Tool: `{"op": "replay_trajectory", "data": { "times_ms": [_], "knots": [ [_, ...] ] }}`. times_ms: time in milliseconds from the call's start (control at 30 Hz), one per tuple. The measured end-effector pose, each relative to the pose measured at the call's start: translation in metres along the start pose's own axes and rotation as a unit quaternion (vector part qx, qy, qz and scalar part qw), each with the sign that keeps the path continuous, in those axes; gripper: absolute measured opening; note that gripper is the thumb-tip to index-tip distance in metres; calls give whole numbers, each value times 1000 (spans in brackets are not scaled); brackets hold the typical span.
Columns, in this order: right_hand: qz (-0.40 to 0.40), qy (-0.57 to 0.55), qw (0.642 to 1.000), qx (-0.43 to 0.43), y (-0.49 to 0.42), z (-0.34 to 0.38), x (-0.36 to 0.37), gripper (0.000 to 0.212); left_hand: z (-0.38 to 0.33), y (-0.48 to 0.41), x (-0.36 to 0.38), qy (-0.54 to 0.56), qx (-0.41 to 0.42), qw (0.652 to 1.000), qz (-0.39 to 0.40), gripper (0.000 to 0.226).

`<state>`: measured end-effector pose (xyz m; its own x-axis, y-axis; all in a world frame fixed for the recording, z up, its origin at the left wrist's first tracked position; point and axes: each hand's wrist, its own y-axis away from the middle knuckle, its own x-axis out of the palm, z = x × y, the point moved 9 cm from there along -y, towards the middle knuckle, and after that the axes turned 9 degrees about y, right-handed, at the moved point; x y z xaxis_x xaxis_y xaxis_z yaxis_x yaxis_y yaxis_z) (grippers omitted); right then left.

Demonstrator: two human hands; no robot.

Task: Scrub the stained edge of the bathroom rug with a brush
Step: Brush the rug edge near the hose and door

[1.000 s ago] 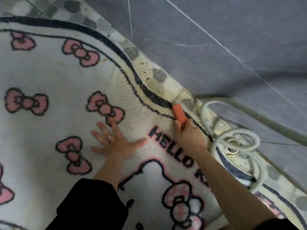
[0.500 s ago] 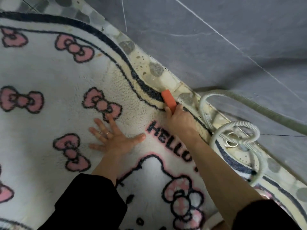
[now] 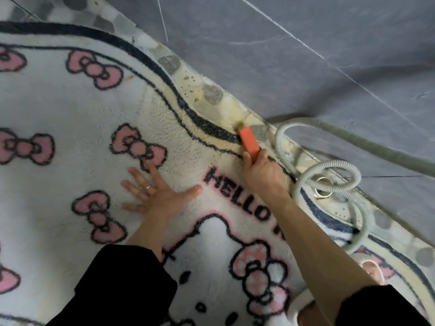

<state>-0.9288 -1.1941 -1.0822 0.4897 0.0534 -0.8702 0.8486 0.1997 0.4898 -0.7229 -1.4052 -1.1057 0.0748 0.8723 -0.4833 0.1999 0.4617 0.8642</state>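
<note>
Right hand (image 3: 263, 176) grips brush (image 3: 249, 143), apparently touching rug (image 3: 70, 109) edge.

The rug (image 3: 58, 118) is a fluffy white one with pink bows, a cartoon cat face and black "HELLO" lettering, plus a thick dark band and a thinner line following its wavy edge. It's spread flat on the pebble floor (image 3: 211, 94). The pile along that edge looks yellowed and grubby. The brush (image 3: 249, 143) is a chunky orange block, tilted, with its far end down on the dark band and its near end gripped in the right hand (image 3: 263, 175).
</note>
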Motion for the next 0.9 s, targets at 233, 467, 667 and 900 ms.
{"op": "replay_trajectory", "data": {
  "times_ms": [233, 467, 667, 900],
  "knots": [
    [19, -45, 994, 102, 87, -90, 28, 43, -1, 4, 1, 3, -11, 1000, 9, 160],
    [-13, -11, 999, 32, 11, -44, 2, 46, -1, 2, 4, -2, -6, 1000, 11, 161],
    [52, -13, 995, 79, 99, -91, 29, 43, -1, 7, 2, 0, -12, 1000, 23, 161],
    [5, 6, 1000, -10, 0, 5, -2, 50, -1, 3, 3, -2, -3, 1000, 8, 159]
  ]
}}
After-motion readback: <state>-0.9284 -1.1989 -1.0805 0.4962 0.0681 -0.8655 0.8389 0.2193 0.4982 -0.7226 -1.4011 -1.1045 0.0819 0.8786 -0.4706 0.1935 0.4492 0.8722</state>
